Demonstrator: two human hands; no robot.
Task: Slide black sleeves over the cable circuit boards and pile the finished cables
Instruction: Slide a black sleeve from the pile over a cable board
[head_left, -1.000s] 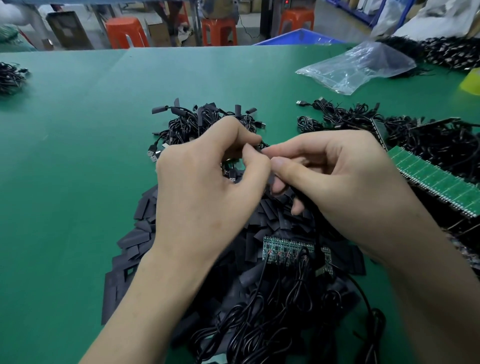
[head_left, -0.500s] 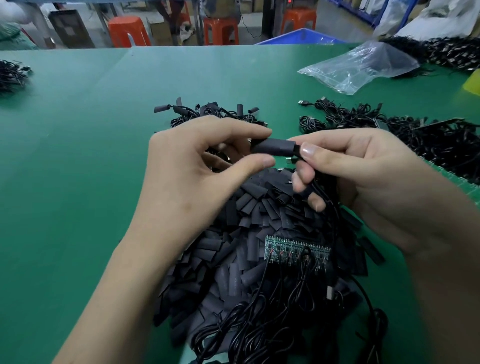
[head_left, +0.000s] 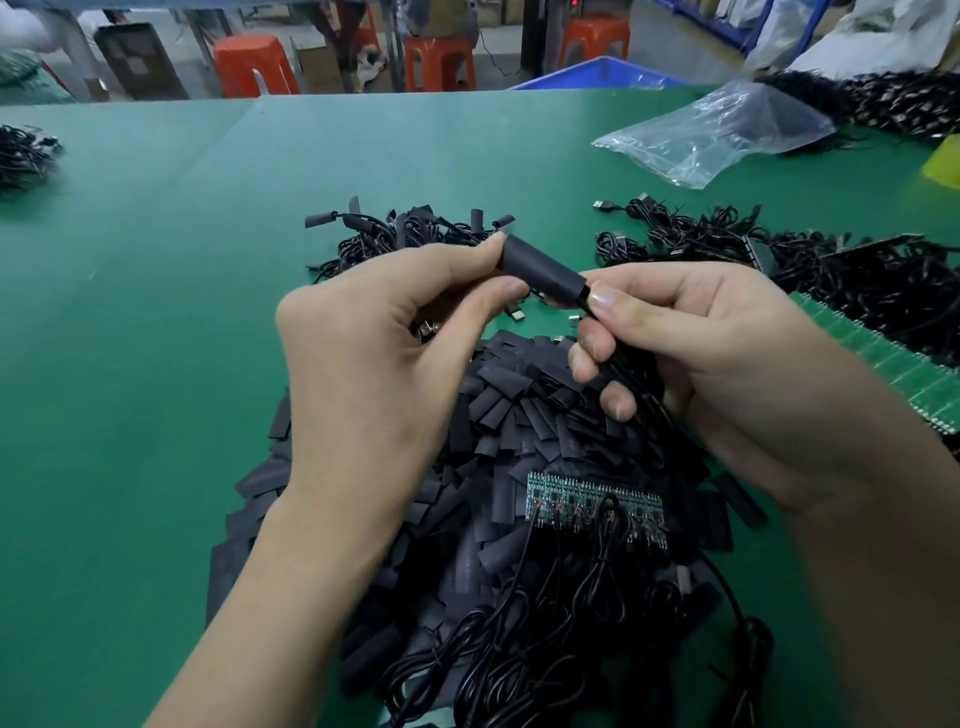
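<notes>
Both hands held one piece above the desk's middle: our left hand (head_left: 384, 358) pinched the matte black tubular sleeve (head_left: 540, 270), our right hand (head_left: 691, 353) gripped its thin black cable (head_left: 631, 376); a loose pinch risked the sleeve slipping off the board.

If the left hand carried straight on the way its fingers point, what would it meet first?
Probably the right hand: the left hand, gripping the black sleeve, points right toward it. Depth is uncertain.
</notes>
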